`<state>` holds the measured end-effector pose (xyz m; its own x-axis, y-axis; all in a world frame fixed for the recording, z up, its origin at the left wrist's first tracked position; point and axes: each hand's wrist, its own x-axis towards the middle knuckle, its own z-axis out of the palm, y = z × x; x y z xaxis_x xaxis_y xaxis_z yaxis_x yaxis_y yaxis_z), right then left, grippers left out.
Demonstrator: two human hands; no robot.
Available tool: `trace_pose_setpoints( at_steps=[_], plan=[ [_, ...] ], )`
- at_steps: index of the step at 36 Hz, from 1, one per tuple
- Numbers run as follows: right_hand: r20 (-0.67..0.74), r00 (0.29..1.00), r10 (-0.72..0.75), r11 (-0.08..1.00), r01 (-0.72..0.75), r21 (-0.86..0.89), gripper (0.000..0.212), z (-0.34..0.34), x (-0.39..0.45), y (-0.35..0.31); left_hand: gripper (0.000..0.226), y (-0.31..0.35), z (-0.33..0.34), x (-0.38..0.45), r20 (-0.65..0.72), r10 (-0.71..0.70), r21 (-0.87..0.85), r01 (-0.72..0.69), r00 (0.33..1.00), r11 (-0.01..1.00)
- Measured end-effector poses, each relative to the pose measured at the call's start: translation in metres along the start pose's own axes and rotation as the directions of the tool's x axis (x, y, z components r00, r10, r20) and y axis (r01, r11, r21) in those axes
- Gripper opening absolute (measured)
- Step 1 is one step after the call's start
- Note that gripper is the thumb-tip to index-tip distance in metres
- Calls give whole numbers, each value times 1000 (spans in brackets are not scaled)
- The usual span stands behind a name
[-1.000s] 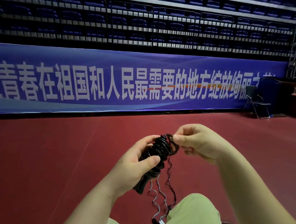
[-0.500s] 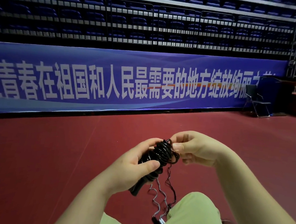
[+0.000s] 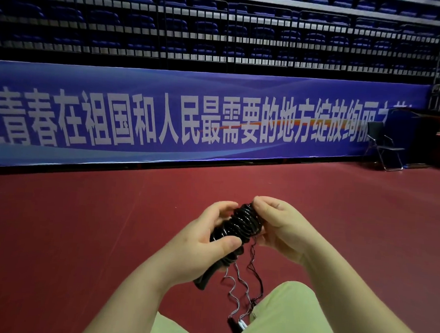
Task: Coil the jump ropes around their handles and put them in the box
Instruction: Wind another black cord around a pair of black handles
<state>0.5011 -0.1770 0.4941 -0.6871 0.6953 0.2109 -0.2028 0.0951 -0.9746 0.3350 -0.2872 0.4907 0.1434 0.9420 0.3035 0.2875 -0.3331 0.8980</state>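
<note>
Left hand [image 3: 198,245] gripping black jump rope [image 3: 241,225] bundle, thumb pressing across coils, fingers curling behind. Handle end [image 3: 201,281] sticking out below left palm, tilting down-left. Right hand [image 3: 282,226] pinching top of coil between thumb and fingers. Bundle being held in air above red floor [image 3: 80,235], just beyond knee in light trousers [image 3: 281,322]. Thin wavy cords [image 3: 242,288] hanging beneath bundle toward floor. Folding chair [image 3: 382,145] standing by blue banner [image 3: 165,121], far right. Box not showing.

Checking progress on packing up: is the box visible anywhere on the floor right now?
No. Both the left hand and right hand hold the coiled jump rope over bare red floor.
</note>
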Motion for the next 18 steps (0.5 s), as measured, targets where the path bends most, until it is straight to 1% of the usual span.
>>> trace_pose_setpoints(
  at_steps=[2, 7, 10, 13, 15, 18],
  plan=[
    [42, 999, 12, 1000, -13, 4, 27, 0, 0, -2, 52, -1, 0, 2, -20, -21, -63, 19, 1000, 998],
    [121, 993, 9, 1000, -11, 8, 25, 0, 2, -5, 47, -7, -2, 5, -36, -58, -215, 49, 998, 975],
    [165, 986, 17, 1000, -21, 23, 40, 1, 4, -4, 49, -11, 0, 5, -16, -78, -346, 67, 997, 936],
    [182, 983, 30, 999, -36, 29, 44, 2, 6, -1, 66, -15, 2, 4, 22, -74, -447, 77, 997, 891],
    [242, 970, 24, 994, -49, 100, 45, 3, 7, 1, 79, -16, 4, 4, 62, -41, -510, 67, 997, 858],
    [317, 948, 17, 943, -121, 311, 47, 6, 6, 1, 81, -18, 4, 6, 82, 11, -554, 36, 997, 831]
  ],
)
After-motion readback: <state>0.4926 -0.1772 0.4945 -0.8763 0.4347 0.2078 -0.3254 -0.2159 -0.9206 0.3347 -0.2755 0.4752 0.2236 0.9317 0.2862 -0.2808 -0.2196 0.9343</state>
